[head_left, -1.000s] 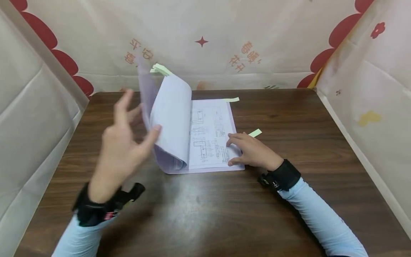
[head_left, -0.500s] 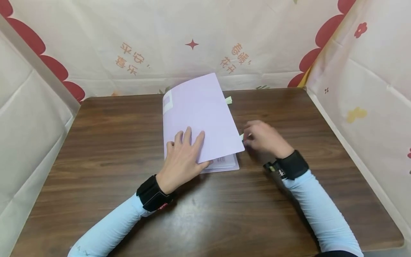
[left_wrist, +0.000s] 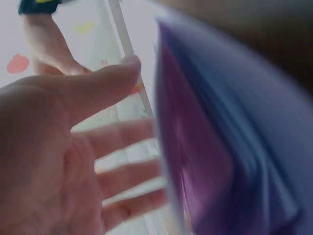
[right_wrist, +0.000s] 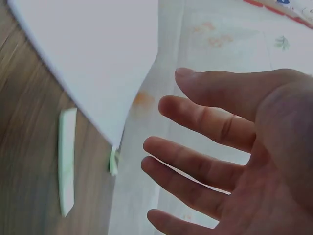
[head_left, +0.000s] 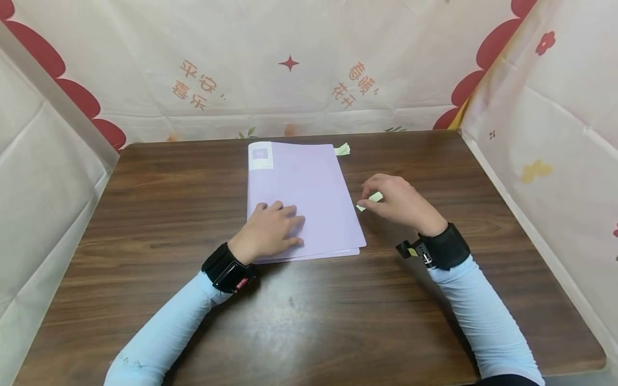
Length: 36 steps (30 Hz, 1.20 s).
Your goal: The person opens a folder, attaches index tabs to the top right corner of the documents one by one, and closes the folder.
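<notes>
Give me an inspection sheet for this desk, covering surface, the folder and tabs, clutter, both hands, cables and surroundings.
Surface: dark wood-grain table, glossy near the front edge.
Job's things: lilac folder lying closed and flat; a pale green tab sticks out at its far right corner.
Clutter: nothing seen.
Hands: left hand rests on the folder's near left part; right hand pinches a green slip beside the folder's right edge.
Cables: nothing seen.
Surroundings: cream printed sheeting with red shapes walls in three sides.
</notes>
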Available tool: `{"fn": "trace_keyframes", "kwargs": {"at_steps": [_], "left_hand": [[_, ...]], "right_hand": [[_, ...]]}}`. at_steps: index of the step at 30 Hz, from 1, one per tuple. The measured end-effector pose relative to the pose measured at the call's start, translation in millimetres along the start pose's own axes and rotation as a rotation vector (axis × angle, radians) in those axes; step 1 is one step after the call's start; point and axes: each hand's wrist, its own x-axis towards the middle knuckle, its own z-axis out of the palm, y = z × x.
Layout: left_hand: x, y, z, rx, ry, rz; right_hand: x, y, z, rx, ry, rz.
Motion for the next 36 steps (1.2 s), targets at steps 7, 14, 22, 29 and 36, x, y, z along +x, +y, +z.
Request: {"fn": "trace_keyframes", "kwargs": {"at_steps": [7,14,22,29,36], "left_hand": [[7.0,-12.6,-2.0,-0.065,-0.017,0.032],[6.7,-14.8,-8.5,-0.075,-0.004,0.042],[2.6,-15.9,-19.7,-0.076,0.059,0.086],[2.4,-19.5,-26.3,-0.193,0.054,0.031],[3.4,-22.6,-33.1,-0.195,0.072,0.027]], "right_hand": [[10.3,-17.9,-3.9,0.013,-0.017,-0.016],[18.9,-36.4,-7.5,0.047,-0.029,-0.045],[11.0,-37.7,-14.2,0.053,-0.008,-0.056],[15.1,-44.0,-19.3,0.028,0.067,-0.084],[20.2,-53.9,-17.4,-0.011,0.114,-0.06]]}}
